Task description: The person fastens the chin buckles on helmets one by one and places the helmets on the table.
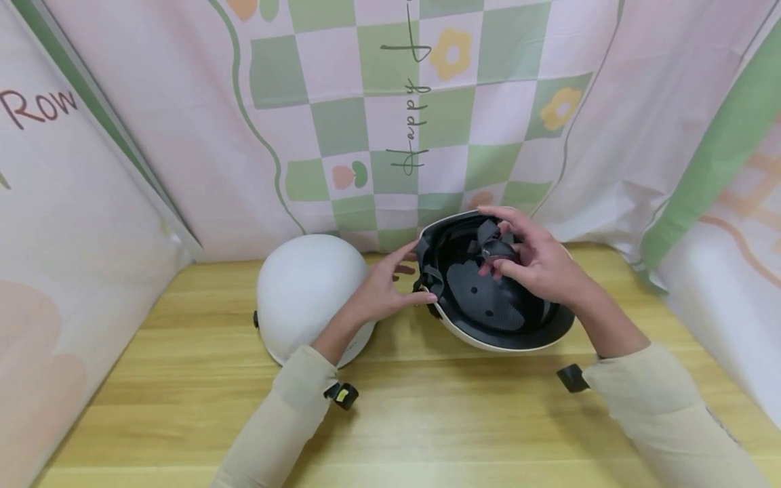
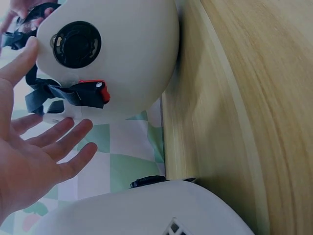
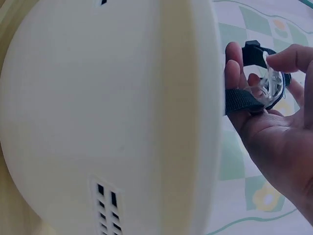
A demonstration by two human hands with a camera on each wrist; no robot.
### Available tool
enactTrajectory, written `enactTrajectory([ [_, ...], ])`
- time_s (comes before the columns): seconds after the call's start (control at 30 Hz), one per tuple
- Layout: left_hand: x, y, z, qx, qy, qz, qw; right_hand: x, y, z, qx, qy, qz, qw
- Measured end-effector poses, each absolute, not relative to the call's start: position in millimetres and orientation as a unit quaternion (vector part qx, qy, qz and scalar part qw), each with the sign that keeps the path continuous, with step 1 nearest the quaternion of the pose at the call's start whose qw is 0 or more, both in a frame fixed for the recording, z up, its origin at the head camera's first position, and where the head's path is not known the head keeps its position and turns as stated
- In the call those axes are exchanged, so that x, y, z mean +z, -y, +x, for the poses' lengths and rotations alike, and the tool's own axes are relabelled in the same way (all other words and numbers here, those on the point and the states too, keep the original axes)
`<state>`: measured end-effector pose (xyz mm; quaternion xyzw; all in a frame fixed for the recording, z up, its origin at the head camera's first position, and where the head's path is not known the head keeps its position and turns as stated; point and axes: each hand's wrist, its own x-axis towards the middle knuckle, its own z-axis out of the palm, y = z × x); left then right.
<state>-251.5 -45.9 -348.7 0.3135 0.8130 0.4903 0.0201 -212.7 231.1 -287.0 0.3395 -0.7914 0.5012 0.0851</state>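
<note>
An upturned white helmet point(image 1: 506, 342) shows its black padded inside in the head view. My left hand point(image 1: 387, 288) is at its left rim, thumb on the edge and fingers fairly straight. Near those fingers in the left wrist view, a black side strap point(image 2: 73, 93) hangs beside a round black knob point(image 2: 77, 45). Over the helmet's opening, my right hand point(image 1: 539, 264) pinches the chin strap point(image 1: 497, 247) between thumb and fingers. The right wrist view shows a clear plastic chin cup point(image 3: 270, 88) on that strap. The helmet's shell point(image 3: 107, 107) fills much of that view.
A second white helmet point(image 1: 311, 291) sits dome up on the wooden table point(image 1: 427, 434), left of the upturned one. Behind both hangs a checked curtain point(image 1: 396, 88), close to the table's back edge. Curtains also stand along both sides.
</note>
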Motion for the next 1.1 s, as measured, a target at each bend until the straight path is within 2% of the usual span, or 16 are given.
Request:
enactTrajectory([
  [0.4,-347.8,46.2,-247.8,0.504,-0.809,0.301,0.026,-290.5,-234.0,-215.2,0.546,0.755,0.349,0.096],
  [0.67,-352.1,44.8,-247.3,0.498,-0.813,0.302,0.019,-291.0,-239.5,-213.5,0.555,0.763,0.319,0.088],
  [1.1,-347.8,49.1,-242.9,0.501,-0.813,0.295,-0.032,-296.9,-246.5,-214.6,0.538,0.790,0.272,0.111],
])
